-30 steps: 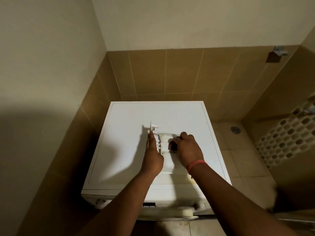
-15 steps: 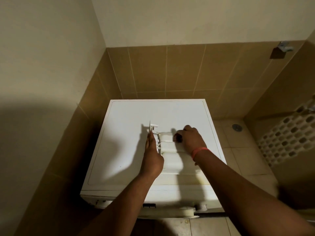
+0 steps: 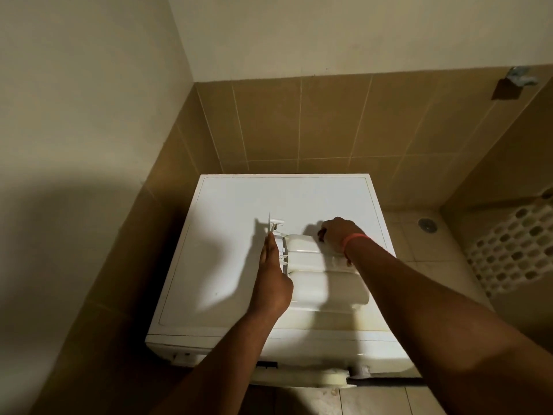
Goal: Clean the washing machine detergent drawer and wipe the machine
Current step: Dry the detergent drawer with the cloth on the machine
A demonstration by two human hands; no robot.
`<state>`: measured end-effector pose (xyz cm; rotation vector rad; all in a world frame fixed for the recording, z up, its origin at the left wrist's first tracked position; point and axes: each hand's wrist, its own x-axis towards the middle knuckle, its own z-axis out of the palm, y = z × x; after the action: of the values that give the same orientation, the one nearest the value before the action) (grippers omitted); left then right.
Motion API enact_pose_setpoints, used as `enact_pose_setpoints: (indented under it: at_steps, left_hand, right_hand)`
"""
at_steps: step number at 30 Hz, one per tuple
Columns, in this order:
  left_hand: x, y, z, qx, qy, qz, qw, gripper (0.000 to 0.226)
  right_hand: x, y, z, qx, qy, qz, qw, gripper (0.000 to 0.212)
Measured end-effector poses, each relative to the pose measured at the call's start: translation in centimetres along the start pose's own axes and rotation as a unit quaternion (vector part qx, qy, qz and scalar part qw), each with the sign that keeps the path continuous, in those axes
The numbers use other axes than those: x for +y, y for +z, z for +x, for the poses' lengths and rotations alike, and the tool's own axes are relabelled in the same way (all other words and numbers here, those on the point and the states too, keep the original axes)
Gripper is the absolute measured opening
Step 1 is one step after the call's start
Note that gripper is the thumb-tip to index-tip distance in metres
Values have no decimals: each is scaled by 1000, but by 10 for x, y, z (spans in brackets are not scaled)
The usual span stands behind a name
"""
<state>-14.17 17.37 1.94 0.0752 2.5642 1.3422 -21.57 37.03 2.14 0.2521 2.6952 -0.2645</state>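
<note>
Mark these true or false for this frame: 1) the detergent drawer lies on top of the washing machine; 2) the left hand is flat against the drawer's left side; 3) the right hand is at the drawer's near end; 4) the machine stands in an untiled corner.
1) True: the detergent drawer lies on the washing machine top.
2) True: the left hand lies straight-fingered along its left side.
3) False: the right hand is at the far end, fingers curled there.
4) False: brown wall tiles back the corner.
</note>
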Motion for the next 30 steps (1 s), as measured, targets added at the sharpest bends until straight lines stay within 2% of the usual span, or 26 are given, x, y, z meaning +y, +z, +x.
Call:
enact_pose_setpoints:
  at_steps: [4,6,8,12,15,18,21,23,25,27,30]
  left_hand:
    - [0,1,2,4,-4,2,1000,101]
    - [1,2,1,11,-4,6,1000,99]
    - [1,2,0,15,-2,8,1000,99]
    - [-1,1,1,6,1,5,1000,99]
    - [-1,2,1,6,0,0,1000,102]
    - [-1,3,1,3,4,5,1000,102]
    - [0,3,2,9,15,12,1000,98]
    - [-1,4,2,11,17,20,1000,95]
    - [-1,3,2,9,18,21,1000,96]
    - [0,2,0,9,14,19,1000,97]
    - [2,1,0,6,13,14,1000,99]
  right_hand:
    - [-52,-6,25,-81,-96,54,991,23]
    - [-55,-17,28,-121,-102,77,984,18]
    - [-38,-26,24,-140,-81,100,982,17]
    - [21,-25,15,-146,54,193,969,26]
    - [29,-10,19,-105,39,129,985,19]
    - [-4,11,11,3,-29,118,993,27]
    - [-33,31,-10,124,-129,167,969,36]
    - [-26,46,-23,165,-191,169,953,47]
    - [-1,50,-32,192,-215,175,941,54]
    - [28,49,-41,208,-162,184,947,51]
    - [41,49,-42,177,-24,178,968,39]
